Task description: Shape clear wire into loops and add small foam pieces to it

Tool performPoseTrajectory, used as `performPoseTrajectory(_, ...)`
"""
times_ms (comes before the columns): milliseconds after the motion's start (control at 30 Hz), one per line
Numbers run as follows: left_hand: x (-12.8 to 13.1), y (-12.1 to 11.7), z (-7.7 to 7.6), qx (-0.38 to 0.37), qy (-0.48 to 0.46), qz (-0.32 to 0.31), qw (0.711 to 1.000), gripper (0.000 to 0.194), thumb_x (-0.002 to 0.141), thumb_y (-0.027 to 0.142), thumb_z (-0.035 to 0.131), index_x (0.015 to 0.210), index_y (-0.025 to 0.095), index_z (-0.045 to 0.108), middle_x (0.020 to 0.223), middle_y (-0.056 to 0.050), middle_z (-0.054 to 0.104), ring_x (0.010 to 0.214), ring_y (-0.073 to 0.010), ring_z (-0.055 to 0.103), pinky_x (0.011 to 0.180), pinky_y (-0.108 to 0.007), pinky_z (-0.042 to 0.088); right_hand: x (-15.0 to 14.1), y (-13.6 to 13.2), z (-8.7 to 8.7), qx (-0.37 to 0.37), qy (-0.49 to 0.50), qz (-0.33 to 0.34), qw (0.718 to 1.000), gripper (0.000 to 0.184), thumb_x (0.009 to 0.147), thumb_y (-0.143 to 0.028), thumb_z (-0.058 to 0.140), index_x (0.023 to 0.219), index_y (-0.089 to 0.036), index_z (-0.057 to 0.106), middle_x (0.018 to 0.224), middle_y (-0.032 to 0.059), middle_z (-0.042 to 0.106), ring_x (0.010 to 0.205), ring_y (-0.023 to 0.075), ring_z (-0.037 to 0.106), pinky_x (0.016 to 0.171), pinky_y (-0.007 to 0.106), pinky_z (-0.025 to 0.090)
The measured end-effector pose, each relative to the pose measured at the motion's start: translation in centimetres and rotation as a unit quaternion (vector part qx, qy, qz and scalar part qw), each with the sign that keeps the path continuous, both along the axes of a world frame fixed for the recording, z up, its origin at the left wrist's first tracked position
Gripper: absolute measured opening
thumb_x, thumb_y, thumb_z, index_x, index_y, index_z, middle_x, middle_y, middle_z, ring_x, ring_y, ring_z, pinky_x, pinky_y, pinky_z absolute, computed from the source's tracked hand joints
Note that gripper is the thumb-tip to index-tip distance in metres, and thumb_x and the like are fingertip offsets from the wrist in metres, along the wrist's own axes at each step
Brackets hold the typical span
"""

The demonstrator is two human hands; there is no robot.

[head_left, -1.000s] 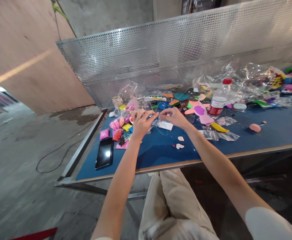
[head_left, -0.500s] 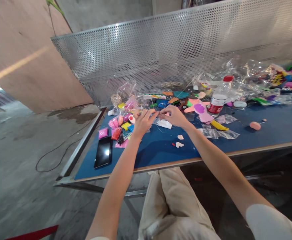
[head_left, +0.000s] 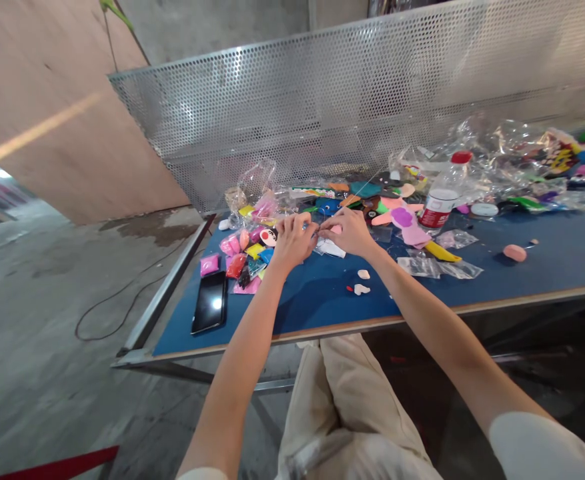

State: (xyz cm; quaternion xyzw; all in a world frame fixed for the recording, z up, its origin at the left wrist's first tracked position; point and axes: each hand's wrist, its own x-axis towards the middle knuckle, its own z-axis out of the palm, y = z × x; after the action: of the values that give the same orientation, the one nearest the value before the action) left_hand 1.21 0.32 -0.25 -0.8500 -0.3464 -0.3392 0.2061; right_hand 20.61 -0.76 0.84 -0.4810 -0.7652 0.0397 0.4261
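My left hand (head_left: 293,239) and my right hand (head_left: 347,231) meet fingertip to fingertip above the blue table (head_left: 322,300). Both have their fingers curled into a pinch. Something small and pink shows between the fingers of my right hand; what either hand grips is too small to name. A thin clear thread runs up and away from my hands towards the back. A white packet (head_left: 331,248) lies right under them. Just left of my left hand is a heap of small coloured packets (head_left: 245,257).
A black phone (head_left: 209,311) lies near the table's left front corner. Two pale foam bits (head_left: 361,283) sit in front of my hands. A bottle with a red cap (head_left: 441,193), foam shapes and clear plastic bags crowd the back right. A perforated metal screen (head_left: 352,100) closes the table's far side.
My left hand's fingers, spread a second ago, have curled shut and closed in on my right hand. Both hands stayed over the same spot.
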Motion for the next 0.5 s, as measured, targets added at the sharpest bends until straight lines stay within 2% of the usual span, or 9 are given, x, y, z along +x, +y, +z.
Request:
performPoseTrajectory(100,0.0,0.2,0.0,0.011,-0.012,0.008,1.000,0.019,0.100,0.037,0.059,0.105,0.024,0.072,0.116,-0.015,0.062,0.113,-0.0317,0.054,0.097,-0.048,0.041,0.2,0.2,0.2,-0.018,0.016,0.004,1.000,0.021,0.090,-0.044,0.072,0.087,-0.028,0.084,0.088,0.0096,0.075,0.103,0.0320,0.062,0.102,0.056,0.036)
performPoseTrajectory(200,0.0,0.3,-0.1,0.054,-0.045,0.014,0.997,0.019,0.101,0.038,0.058,0.103,0.028,0.074,0.110,-0.012,0.067,0.107,-0.0283,0.058,0.095,-0.047,0.042,0.7,0.1,0.6,-0.043,0.069,0.051,0.995,0.023,0.087,-0.045,0.073,0.082,-0.025,0.083,0.088,0.0095,0.076,0.098,0.0295,0.065,0.097,0.050,0.044)
performPoseTrajectory(267,-0.2,0.2,0.0,0.078,-0.049,0.003,0.996,0.019,0.102,0.036,0.057,0.107,0.032,0.075,0.108,-0.010,0.070,0.105,-0.0267,0.060,0.094,-0.046,0.041,1.0,0.0,0.9,-0.086,0.126,0.114,0.982,0.029,0.084,-0.049,0.074,0.076,-0.022,0.081,0.085,0.0082,0.076,0.087,0.0255,0.067,0.086,0.042,0.050)
performPoseTrajectory(367,-0.5,0.0,0.3,0.073,-0.018,-0.013,0.997,0.024,0.103,0.033,0.056,0.119,0.035,0.073,0.112,-0.006,0.074,0.106,-0.0250,0.061,0.094,-0.044,0.039,1.3,-0.2,1.3,-0.180,0.203,0.186,0.944,0.036,0.076,-0.055,0.077,0.075,-0.020,0.079,0.076,0.0055,0.075,0.074,0.0212,0.067,0.073,0.035,0.052)
performPoseTrajectory(433,-0.7,-0.1,0.5,0.059,0.008,-0.012,0.998,0.027,0.104,0.031,0.055,0.124,0.035,0.072,0.115,-0.004,0.075,0.107,-0.0238,0.061,0.096,-0.042,0.037,1.4,-0.4,1.5,-0.222,0.233,0.198,0.926,0.036,0.072,-0.055,0.080,0.077,-0.019,0.079,0.071,0.0040,0.074,0.072,0.0200,0.067,0.071,0.033,0.052)
performPoseTrajectory(500,-0.8,-0.2,0.5,0.052,0.030,-0.007,0.998,0.028,0.105,0.030,0.054,0.126,0.035,0.071,0.117,-0.003,0.075,0.110,-0.0228,0.060,0.097,-0.041,0.036,1.5,-0.3,1.5,-0.235,0.239,0.195,0.922,0.034,0.070,-0.053,0.082,0.077,-0.019,0.079,0.071,0.0036,0.074,0.072,0.0197,0.067,0.072,0.032,0.053)
